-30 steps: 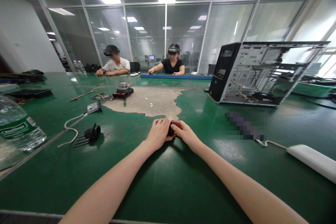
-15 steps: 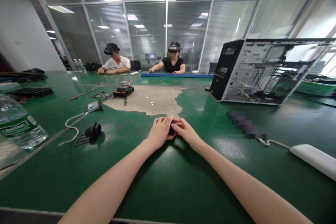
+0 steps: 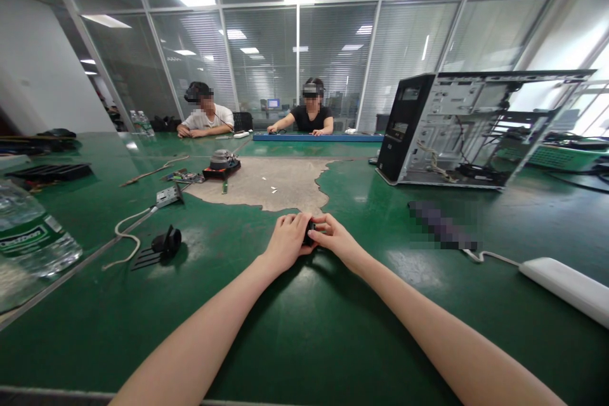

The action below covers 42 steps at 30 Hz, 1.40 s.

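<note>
Between my two hands is a small black object (image 3: 309, 233), mostly covered by fingers, so its kind cannot be made out. My left hand (image 3: 288, 238) curls round its left side, fingers closed over the top and thumb side hidden below. From the right, my right hand (image 3: 333, 235) pinches it with thumb and fingertips. Both hands are just above or on the green table (image 3: 304, 342), near the worn beige patch (image 3: 280, 181). Off to the left lies a black plastic part (image 3: 166, 241) with slats.
An opened computer case (image 3: 419, 133) stands at right. A pixelated item (image 3: 442, 225) and a white power strip (image 3: 566, 282) lie nearer. At left are a water bottle (image 3: 35, 228), a metal part with cable (image 3: 169, 195) and a heatsink fan (image 3: 222, 162). Two people (image 3: 311, 111) sit opposite.
The whole view has shifted slightly. My right thumb has moved a little on the black object; both hands keep their grip on it.
</note>
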Available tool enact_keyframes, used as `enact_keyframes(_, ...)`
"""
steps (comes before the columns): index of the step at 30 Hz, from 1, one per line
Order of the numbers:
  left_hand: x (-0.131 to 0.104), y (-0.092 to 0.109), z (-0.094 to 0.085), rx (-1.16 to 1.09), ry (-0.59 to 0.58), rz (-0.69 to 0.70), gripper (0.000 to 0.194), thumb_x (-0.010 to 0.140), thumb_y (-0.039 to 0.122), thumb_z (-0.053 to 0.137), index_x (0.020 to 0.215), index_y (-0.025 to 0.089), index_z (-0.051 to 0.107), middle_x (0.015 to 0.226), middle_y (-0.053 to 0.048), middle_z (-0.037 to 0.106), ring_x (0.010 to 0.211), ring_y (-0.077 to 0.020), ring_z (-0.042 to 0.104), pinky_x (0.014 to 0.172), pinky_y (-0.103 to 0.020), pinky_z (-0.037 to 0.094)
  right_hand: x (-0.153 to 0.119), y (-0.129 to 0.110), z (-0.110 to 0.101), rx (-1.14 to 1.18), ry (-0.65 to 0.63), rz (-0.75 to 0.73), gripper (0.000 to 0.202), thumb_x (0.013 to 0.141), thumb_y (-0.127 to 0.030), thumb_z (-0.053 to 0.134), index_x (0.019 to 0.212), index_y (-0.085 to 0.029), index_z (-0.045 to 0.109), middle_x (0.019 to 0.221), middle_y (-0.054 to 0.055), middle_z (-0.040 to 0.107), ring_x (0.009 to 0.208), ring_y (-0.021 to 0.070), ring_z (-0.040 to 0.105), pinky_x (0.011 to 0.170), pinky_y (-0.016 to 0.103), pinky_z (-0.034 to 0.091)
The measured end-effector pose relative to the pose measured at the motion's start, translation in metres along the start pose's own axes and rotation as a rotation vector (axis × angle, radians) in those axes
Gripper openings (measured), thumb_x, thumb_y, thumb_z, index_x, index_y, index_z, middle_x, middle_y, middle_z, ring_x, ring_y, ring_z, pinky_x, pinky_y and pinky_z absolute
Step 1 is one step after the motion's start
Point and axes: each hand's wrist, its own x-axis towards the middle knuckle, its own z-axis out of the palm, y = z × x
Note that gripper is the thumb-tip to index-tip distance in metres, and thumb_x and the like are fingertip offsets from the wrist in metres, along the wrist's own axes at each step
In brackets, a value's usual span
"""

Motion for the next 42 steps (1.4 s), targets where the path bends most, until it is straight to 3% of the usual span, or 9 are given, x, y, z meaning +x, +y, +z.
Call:
enact_keyframes(5,0.0,-0.001,0.001,-0.003,0.007,0.009,0.053,0.067,0.029,0.061,0.111,0.021,0.032,0.108,-0.005,0.05,0.101,-0.0213,0.044,0.085,-0.035,0.031,0.003,-0.001,-0.013,-0.014,0.032,0.044,0.032,0.06,-0.031,0.067,0.085,-0.02,0.051,0.073,0.0,0.058,0.067,0.0125,0.057,0.068,0.031,0.046)
enact_keyframes(10,-0.001,-0.001,-0.001,-0.013,0.004,0.006,0.054,0.066,0.03,0.062,0.111,0.021,0.033,0.109,-0.005,0.05,0.101,-0.0219,0.044,0.086,-0.035,0.031,0.004,-0.003,-0.033,0.063,0.204,0.095,0.031,0.061,-0.029,0.069,0.085,-0.021,0.051,0.077,0.002,0.058,0.071,0.0139,0.059,0.074,0.033,0.048)
enact_keyframes(18,-0.001,-0.001,0.002,-0.023,0.023,0.002,0.05,0.069,0.03,0.059,0.11,0.02,0.034,0.108,-0.005,0.05,0.099,-0.0221,0.045,0.084,-0.036,0.031,0.009,0.011,-0.007,-0.003,-0.004,0.071,0.032,0.064,-0.034,0.065,0.089,-0.016,0.056,0.08,0.004,0.06,0.068,0.0124,0.058,0.069,0.03,0.047)
enact_keyframes(26,-0.001,0.0,0.002,-0.002,0.005,-0.014,0.054,0.065,0.026,0.063,0.109,0.021,0.033,0.107,-0.004,0.05,0.099,-0.021,0.045,0.084,-0.034,0.03,0.002,0.005,-0.006,-0.084,0.002,-0.036,0.036,0.057,-0.029,0.069,0.086,-0.019,0.052,0.085,0.001,0.057,0.073,0.0118,0.056,0.069,0.028,0.044)
enact_keyframes(32,-0.002,0.0,-0.001,-0.004,0.011,-0.009,0.052,0.069,0.029,0.06,0.111,0.021,0.032,0.108,-0.004,0.05,0.1,-0.0207,0.045,0.084,-0.034,0.031,0.003,0.012,-0.004,-0.046,0.003,-0.039,0.026,0.07,-0.039,0.057,0.086,-0.02,0.051,0.078,0.0,0.058,0.063,0.0096,0.054,0.063,0.026,0.045)
enact_keyframes(36,-0.002,0.0,0.001,-0.006,0.005,-0.014,0.053,0.068,0.029,0.061,0.111,0.021,0.032,0.108,-0.005,0.05,0.101,-0.0211,0.044,0.084,-0.034,0.03,0.008,0.017,-0.005,-0.092,0.045,-0.054,0.03,0.069,-0.038,0.058,0.091,-0.019,0.054,0.081,0.001,0.059,0.069,0.0111,0.055,0.065,0.027,0.045)
enact_keyframes(42,-0.001,-0.001,0.0,0.0,0.004,-0.005,0.053,0.068,0.029,0.061,0.111,0.021,0.032,0.109,-0.005,0.049,0.101,-0.0212,0.044,0.084,-0.034,0.031,0.003,0.008,-0.005,-0.093,-0.019,-0.052,0.031,0.065,-0.033,0.062,0.091,-0.018,0.054,0.089,0.003,0.059,0.076,0.0127,0.056,0.07,0.028,0.045)
